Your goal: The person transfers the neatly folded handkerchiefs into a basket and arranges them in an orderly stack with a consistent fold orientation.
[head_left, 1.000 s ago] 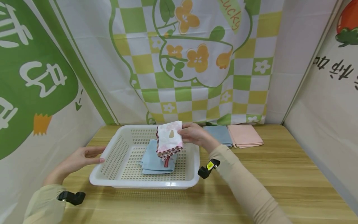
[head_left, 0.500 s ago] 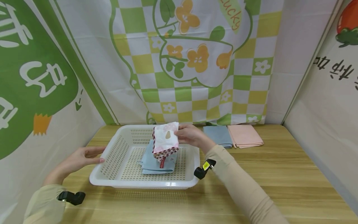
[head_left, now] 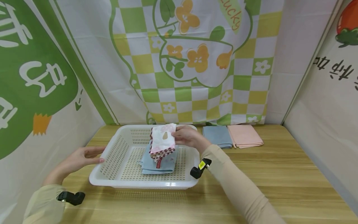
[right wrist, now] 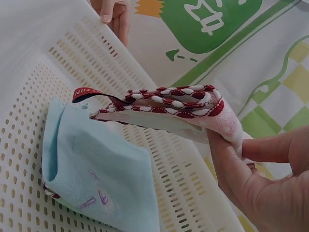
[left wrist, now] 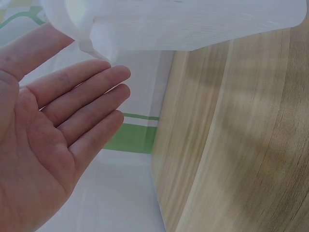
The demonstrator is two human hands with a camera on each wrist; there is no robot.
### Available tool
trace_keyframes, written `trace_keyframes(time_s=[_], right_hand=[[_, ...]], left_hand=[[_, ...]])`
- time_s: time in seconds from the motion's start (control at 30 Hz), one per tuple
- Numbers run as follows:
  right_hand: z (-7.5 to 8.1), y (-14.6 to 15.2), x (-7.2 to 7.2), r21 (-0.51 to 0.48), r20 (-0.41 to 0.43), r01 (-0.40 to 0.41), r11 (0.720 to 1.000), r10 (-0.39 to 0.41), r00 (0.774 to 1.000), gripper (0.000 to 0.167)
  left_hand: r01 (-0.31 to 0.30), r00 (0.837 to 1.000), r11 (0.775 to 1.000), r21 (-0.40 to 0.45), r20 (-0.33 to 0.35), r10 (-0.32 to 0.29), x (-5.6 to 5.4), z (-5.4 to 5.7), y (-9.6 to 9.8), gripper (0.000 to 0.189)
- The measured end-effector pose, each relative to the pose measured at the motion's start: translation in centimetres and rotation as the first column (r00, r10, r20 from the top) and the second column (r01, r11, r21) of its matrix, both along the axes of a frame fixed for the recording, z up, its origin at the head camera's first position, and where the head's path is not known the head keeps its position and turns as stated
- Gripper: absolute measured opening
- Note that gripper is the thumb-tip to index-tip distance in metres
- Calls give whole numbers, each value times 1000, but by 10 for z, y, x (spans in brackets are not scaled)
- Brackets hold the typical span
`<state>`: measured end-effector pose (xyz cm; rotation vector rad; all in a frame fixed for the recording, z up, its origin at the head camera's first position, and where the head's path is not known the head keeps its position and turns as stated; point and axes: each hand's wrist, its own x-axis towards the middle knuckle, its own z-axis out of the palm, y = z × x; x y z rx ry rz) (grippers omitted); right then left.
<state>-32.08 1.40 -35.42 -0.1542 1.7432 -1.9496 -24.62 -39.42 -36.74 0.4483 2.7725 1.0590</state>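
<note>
My right hand (head_left: 186,137) pinches a folded small towel (head_left: 162,139), white and pink with red-and-white checked edging, at its right side. It hangs above a folded light blue towel (head_left: 156,168) inside a white perforated plastic basket (head_left: 134,184). In the right wrist view, thumb and fingers of the right hand (right wrist: 270,174) grip the towel's edge, and a red label (right wrist: 89,93) sticks out from its layers. My left hand (head_left: 81,158) touches the basket's left rim with the thumb; its fingers lie straight in the left wrist view, close to the basket's outer wall (left wrist: 193,24).
A folded grey-blue towel (head_left: 216,137) and a folded pink towel (head_left: 246,136) lie side by side at the back, right of the basket. All stand on a wooden table (head_left: 265,180). Printed curtains (head_left: 195,102) hang behind and at both sides.
My right hand has shifted a little to the left and slightly down, carrying the pink-and-white towel over the light blue one. The left hand and the basket have stayed still.
</note>
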Motion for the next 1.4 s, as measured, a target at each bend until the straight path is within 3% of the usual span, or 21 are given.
trace_keyframes(time_s=[1.4], right_hand=[[-13, -29, -6, -1, 71, -35, 999, 35, 997, 39]], left_hand=[[0, 1000, 1000, 0, 5, 0, -1, 0, 0, 61]])
